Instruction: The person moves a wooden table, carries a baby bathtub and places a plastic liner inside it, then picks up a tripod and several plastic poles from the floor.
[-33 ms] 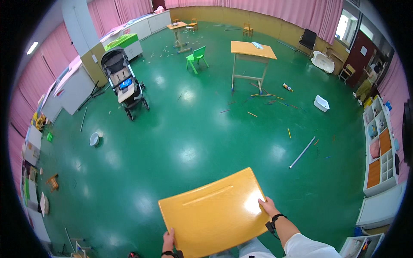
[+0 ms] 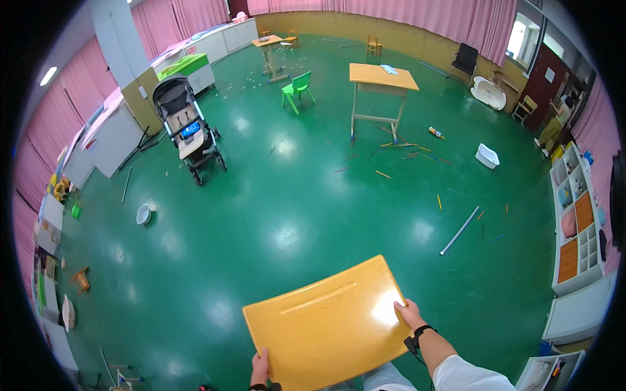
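- Green floor (image 2: 222, 260): beneath everything, reflecting light in pale patches.
- Yellow wooden desktop (image 2: 332, 332): held in front of the person above the floor; its long axis runs left to right, slanting so the right end points farther away, with a shallow groove (image 2: 318, 298) along its far long edge.
- Right hand (image 2: 409, 315): grasping the right short edge, thumb on top.
- Left hand (image 2: 259, 369): gripping the left short edge near the person; its underside fingers are hidden.
- Black wristband (image 2: 425, 328): on the right wrist.
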### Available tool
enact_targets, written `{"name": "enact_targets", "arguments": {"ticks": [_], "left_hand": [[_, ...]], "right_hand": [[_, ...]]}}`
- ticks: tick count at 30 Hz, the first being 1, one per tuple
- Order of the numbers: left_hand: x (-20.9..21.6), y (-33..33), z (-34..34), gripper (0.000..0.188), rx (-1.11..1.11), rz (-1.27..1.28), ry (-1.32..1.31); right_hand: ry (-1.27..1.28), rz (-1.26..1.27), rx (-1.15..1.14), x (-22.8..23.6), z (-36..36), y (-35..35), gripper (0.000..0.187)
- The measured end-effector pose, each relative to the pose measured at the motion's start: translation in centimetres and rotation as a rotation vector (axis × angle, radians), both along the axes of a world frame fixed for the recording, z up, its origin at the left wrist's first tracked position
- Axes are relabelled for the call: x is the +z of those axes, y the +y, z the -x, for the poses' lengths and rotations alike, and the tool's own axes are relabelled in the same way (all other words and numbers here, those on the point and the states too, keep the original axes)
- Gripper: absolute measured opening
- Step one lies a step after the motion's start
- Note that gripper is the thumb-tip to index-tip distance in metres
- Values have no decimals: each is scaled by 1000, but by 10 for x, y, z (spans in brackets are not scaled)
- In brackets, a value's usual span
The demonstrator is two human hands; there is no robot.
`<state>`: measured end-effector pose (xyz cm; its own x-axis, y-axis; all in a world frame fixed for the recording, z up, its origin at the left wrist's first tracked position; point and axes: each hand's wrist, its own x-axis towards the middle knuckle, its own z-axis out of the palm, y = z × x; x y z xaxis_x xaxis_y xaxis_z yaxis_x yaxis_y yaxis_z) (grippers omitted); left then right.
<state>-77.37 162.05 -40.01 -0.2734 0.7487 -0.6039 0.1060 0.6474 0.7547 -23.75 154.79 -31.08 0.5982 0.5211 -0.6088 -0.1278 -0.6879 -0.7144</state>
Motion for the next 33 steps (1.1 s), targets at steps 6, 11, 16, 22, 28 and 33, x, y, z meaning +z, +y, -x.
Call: {"name": "enact_targets", "arguments": {"ticks": [6, 11, 16, 22, 28, 33], "left_hand": [[3, 14, -2, 33, 11, -233, 116], [59, 82, -19, 39, -107, -168, 40], [96, 148, -37, 40, -207, -229, 60], [122, 238, -99, 39, -383, -278, 137], [143, 322, -214, 37, -437, -321, -31], [143, 408, -328, 36, -504, -321, 80]], "right_hand": [[-358, 163, -34, 1, 20, 8, 52], [-404, 215, -77, 1, 10, -6, 60], [-392, 142, -172, 37, 6, -6, 60], [-389, 121, -259, 96, -24, 13, 57], [-340, 71, -432, 90, -99, 46, 58], [-379, 133, -488, 94, -192, 94, 63]]}}
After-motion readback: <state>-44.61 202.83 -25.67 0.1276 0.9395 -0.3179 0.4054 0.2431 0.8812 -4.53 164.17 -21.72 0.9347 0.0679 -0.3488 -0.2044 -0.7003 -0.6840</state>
